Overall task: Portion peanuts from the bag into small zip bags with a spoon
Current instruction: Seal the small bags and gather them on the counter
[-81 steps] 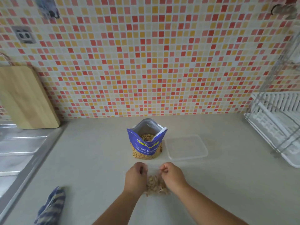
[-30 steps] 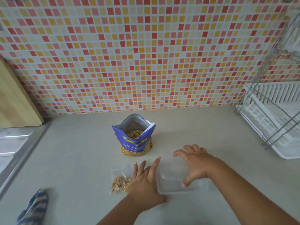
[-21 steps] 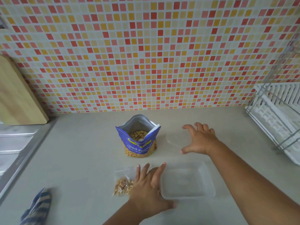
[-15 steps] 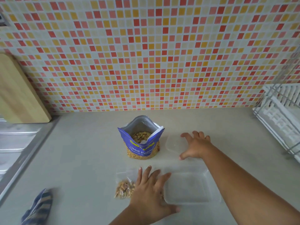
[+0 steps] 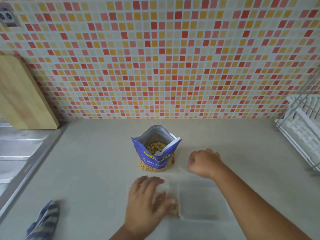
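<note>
- Head view, looking down on a pale countertop (image 5: 97, 170) backed by a wall of red, orange and cream mosaic tiles (image 5: 173, 66).
- Dead centre on the counter: the peanut bag (image 5: 155, 158), blue, upright, top torn wide open, with peanuts showing in the mouth and through the clear lower panel.
- At six o'clock from that bag: the left hand (image 5: 147, 198), palm down and smeared by blur, its fingers (image 5: 147, 182) stretched out close together and lying flat over the small zip bag (image 5: 173, 207).
- Zip bag flat on the counter, mostly hidden under the hand, with a clump of peanuts poking out at the hand's three o'clock.
- Just beside that clump, at five o'clock from the peanut bag: a clear plastic container (image 5: 202, 219), flat on the counter.
- At three o'clock from the peanut bag: the right hand (image 5: 204, 163), knuckles up, fingers curled under; impossible to tell whether anything is pinched there.
- Right forearm running down to five o'clock, crossing over the container's right edge.
- Round the edges:
  - a wooden cutting board (image 5: 22, 94) propped against the tiles at ten o'clock
  - a steel sink drainer (image 5: 17, 153) at nine
  - a blue striped cloth (image 5: 43, 220) at seven
  - a white dish rack (image 5: 301, 129) at three
  - a wall socket (image 5: 7, 16) up at eleven
</note>
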### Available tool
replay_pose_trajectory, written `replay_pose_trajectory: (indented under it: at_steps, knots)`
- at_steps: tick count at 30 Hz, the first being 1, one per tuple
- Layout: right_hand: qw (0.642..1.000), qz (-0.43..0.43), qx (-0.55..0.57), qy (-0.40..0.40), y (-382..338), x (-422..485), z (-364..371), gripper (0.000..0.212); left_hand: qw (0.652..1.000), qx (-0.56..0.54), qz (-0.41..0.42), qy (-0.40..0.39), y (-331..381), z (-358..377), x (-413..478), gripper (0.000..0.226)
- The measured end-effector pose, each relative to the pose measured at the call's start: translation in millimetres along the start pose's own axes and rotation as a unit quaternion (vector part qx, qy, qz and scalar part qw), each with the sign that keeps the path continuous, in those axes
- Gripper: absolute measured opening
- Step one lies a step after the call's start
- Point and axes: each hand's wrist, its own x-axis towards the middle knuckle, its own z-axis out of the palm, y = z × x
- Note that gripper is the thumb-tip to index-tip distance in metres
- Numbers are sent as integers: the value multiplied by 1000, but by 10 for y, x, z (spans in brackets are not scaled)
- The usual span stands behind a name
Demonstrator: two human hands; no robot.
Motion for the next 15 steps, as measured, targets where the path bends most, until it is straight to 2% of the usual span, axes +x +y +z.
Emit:
replay_pose_trajectory:
  at_steps: [2, 3, 6, 9, 12, 15]
  knots:
    - [997, -48, 29, -46, -188, -154, 26, 31, 988, -36, -139, 64, -210, -160, 40, 52]
    - [995, -72, 28, -64, -283, -213, 67, 36, 971, -47, -224, 67, -297, -216, 65, 57]
    - [990, -115, -51, -63, -518, -265, 214, 59, 910, -69, -408, -21, -504, -257, 170, 69]
    - [987, -110, -100, -51, -666, -233, 313, 62, 884, -77, -443, -125, -562, -231, 273, 72]
    - [983, -107, -133, -65, -753, -198, 365, 57, 877, -64, -435, -192, -559, -177, 320, 82]
    - [982, -105, -137, -74, -798, -160, 408, 50, 878, -33, -410, -244, -515, -159, 347, 80]
